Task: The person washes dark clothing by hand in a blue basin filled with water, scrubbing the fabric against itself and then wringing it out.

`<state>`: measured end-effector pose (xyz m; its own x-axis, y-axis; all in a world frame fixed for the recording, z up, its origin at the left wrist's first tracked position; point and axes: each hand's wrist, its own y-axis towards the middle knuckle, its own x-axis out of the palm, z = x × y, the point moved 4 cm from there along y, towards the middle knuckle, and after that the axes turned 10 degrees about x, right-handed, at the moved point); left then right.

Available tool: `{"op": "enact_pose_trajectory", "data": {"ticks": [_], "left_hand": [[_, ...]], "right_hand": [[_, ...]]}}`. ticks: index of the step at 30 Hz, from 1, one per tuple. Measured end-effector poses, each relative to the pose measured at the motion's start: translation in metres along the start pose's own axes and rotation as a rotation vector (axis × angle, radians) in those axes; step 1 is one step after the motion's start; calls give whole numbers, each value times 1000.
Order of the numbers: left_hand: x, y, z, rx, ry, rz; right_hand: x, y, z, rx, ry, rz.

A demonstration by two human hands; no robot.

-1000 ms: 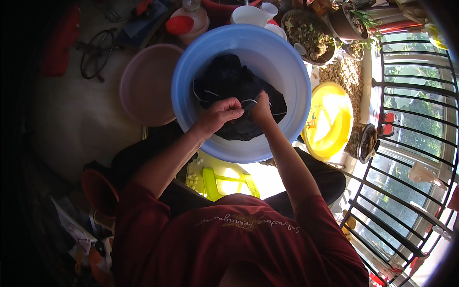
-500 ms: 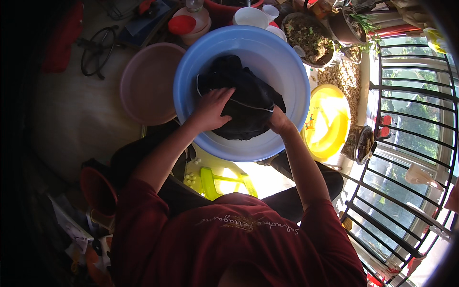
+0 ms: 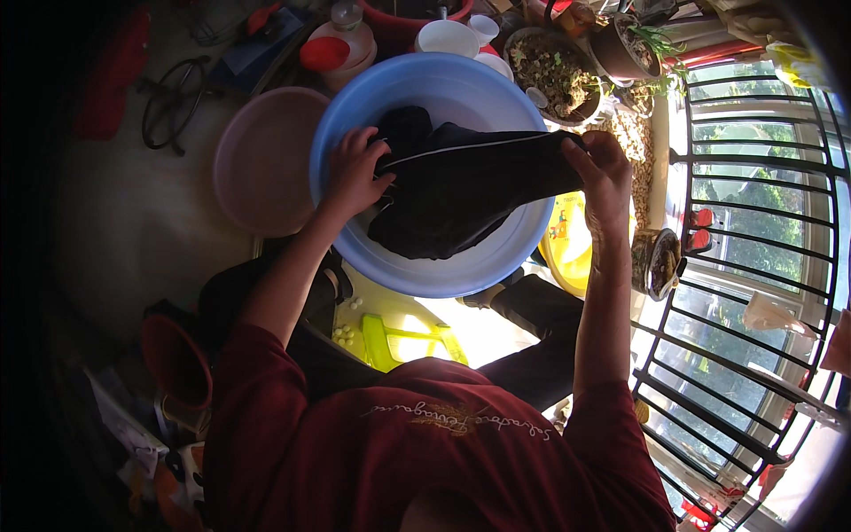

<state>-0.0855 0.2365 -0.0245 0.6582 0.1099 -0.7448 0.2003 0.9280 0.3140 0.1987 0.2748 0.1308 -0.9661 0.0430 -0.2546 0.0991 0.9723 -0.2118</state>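
Observation:
A black garment [image 3: 461, 182] with thin white piping lies partly in a large blue basin [image 3: 434, 282] in front of me. My right hand [image 3: 605, 173] pinches one end of it between thumb and fingers, raised past the basin's right rim. From there the cloth stretches left across the basin, its piping nearly straight. At the garment's left side, my left hand [image 3: 356, 173] grips the cloth, thumb and fingers curled at its edge. The lower folds hang down into the basin, and their underside is hidden.
A pinkish shallow basin [image 3: 266, 164] stands to the left and a yellow basin [image 3: 567, 253] to the right. Potted plants [image 3: 554, 75] and white bowls [image 3: 446, 37] crowd the far side. A green plastic stool [image 3: 381, 341] is below; a barred window [image 3: 753, 177] lines the right.
My right hand has pulled the garment's end up and to the right, out over the basin's rim, stretching it. My left hand has shifted left and away from me, to the garment's left edge.

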Motion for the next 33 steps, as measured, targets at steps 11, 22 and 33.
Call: {"op": "enact_pose_trajectory", "data": {"ticks": [11,22,33], "left_hand": [[-2,23,35,-178,-1065,-159],[15,35,30,-293,-1056,74],[-11,33,83,294,-564,137]], "right_hand": [[51,-2,14,-407,-888,-215],[68,8,62,2,-159,-258],[29,-30,-87,-160,367,-159]]}}
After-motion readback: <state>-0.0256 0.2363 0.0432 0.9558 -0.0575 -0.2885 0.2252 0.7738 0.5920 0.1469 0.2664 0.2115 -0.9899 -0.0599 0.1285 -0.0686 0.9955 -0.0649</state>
